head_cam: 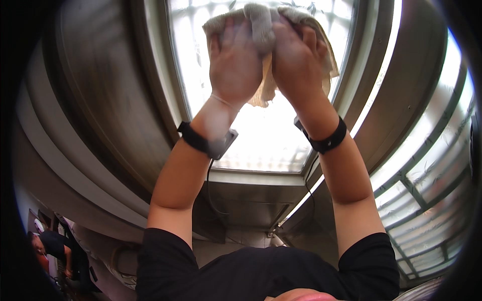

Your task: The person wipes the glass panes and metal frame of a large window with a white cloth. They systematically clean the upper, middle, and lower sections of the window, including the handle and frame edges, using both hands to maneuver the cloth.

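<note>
A bunched beige cloth (260,30) lies against the bright glass pane (263,131) of a metal-framed door or window. My left hand (235,64) presses on the cloth's left part, fingers pointing up and partly spread. Beside it, my right hand (299,56) holds the right part, its fingers bent into the fabric. A loose fold hangs between the two wrists. Each forearm wears a black strap with a small device and a cable.
The metal frame (260,177) borders the pane. At right stands a second panel of patterned glass with bars (418,192). Grey curved trim runs down the left. In the lower left corner, a person in dark clothes (56,244) bends forward, well away from my hands.
</note>
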Demonstrator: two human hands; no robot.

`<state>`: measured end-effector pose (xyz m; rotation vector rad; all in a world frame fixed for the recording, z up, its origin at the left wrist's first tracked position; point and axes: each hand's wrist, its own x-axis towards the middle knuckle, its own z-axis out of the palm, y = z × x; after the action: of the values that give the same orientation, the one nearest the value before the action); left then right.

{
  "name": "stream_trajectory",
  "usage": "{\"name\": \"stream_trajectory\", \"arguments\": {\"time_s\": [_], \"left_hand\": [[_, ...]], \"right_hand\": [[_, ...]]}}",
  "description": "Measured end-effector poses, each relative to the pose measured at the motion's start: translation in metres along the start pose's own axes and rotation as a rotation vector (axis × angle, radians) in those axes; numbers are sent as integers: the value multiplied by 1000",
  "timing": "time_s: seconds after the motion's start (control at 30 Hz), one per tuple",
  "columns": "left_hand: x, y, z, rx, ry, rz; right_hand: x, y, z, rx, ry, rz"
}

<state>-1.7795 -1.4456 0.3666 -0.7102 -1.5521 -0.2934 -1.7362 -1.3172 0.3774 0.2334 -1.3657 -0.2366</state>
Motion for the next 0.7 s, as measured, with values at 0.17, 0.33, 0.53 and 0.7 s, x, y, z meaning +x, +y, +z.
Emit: {"name": "stream_trajectory", "arguments": {"time_s": [0.17,0.33,0.53,0.7], "left_hand": [[-27,22,14,-68,-60,-46],[-6,12,19,62,-17,19],[-37,27,24,-52,-27,-72],[-7,15,21,117,12,7]], "right_hand": [[-27,11,0,113,-102,79],[-14,13,0,129,-227,160],[-38,9,-7,151,-253,140],[-21,13,2,25,-177,99]]}}
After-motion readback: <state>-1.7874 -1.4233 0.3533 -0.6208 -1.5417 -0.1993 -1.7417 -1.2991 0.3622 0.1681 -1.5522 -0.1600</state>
